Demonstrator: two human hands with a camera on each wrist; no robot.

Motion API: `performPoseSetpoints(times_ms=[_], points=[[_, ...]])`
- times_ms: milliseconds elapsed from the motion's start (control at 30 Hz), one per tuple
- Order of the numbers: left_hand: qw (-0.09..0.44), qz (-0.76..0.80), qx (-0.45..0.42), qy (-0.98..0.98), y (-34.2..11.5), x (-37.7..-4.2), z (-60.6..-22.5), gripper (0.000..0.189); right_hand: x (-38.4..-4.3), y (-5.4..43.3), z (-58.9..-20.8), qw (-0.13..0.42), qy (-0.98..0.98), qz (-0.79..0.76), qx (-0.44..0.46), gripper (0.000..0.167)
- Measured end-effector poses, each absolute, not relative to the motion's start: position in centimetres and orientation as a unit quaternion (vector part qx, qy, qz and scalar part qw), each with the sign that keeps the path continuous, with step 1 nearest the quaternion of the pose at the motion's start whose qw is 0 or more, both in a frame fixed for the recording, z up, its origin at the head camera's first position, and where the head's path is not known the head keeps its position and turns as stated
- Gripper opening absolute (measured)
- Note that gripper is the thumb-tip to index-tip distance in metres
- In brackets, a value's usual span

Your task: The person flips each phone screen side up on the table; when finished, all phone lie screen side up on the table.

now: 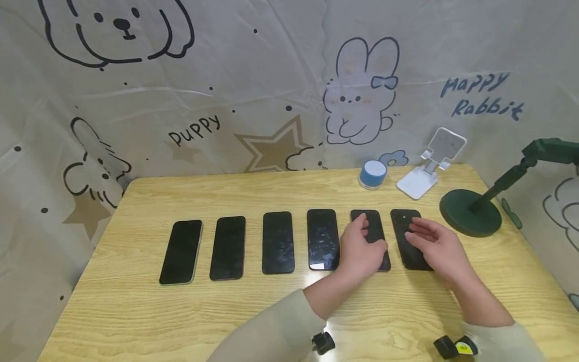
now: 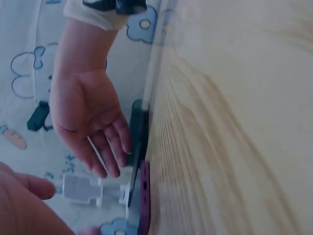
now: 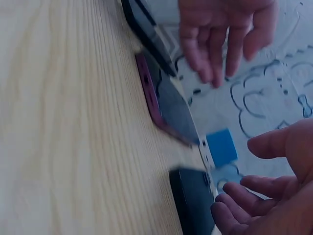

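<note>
My left hand hovers over a black-faced phone, its fingers loosely bent and overlapping the phone in the head view. A reddish-purple edge shows on this phone in the right wrist view. Just right of it lies a black phone, back up with a camera lens near its top. Beside that phone is my right hand, fingers relaxed and reaching across its right side. In the right wrist view both hands appear above the phones, with gaps below the fingers. Neither hand holds anything.
Several dark-screened phones continue the row leftward on the wooden table. Behind stand a blue round speaker and a white folding phone stand. A green lamp is at the right. Printed cloth hangs behind the table.
</note>
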State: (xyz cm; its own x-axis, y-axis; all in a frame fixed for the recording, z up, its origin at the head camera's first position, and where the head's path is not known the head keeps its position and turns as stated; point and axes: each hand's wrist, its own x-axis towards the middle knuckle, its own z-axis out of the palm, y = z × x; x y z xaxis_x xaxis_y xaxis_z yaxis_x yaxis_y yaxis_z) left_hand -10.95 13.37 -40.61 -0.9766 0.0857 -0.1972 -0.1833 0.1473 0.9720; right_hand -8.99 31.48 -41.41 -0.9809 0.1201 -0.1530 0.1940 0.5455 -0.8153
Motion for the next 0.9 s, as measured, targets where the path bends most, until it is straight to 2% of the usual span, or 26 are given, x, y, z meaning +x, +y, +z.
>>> performPoseSetpoints(times_ms=[200, 500, 700, 900], points=[[0.141, 0.709, -0.053, 0.689, 16.4, -11.2, -40.2, 0.053, -9.4, 34.6, -42.0, 0.033, 0.901, -0.419, 0.106, 0.068], [0.201, 0.611, -0.067, 0.762, 21.2, -10.8, -40.2, 0.071, -9.3, 36.5, -42.3, 0.042, 0.893, -0.436, 0.098, 0.071], [0.169, 0.609, -0.094, 0.769, 22.2, -10.7, -40.6, 0.075, -9.1, 36.8, -42.2, 0.059, 0.89, -0.436, 0.118, 0.069], [0.151, 0.635, -0.133, 0.746, 22.5, -10.8, -41.0, 0.07, -9.0, 37.5, -42.3, 0.085, 0.868, -0.466, 0.153, 0.067]])
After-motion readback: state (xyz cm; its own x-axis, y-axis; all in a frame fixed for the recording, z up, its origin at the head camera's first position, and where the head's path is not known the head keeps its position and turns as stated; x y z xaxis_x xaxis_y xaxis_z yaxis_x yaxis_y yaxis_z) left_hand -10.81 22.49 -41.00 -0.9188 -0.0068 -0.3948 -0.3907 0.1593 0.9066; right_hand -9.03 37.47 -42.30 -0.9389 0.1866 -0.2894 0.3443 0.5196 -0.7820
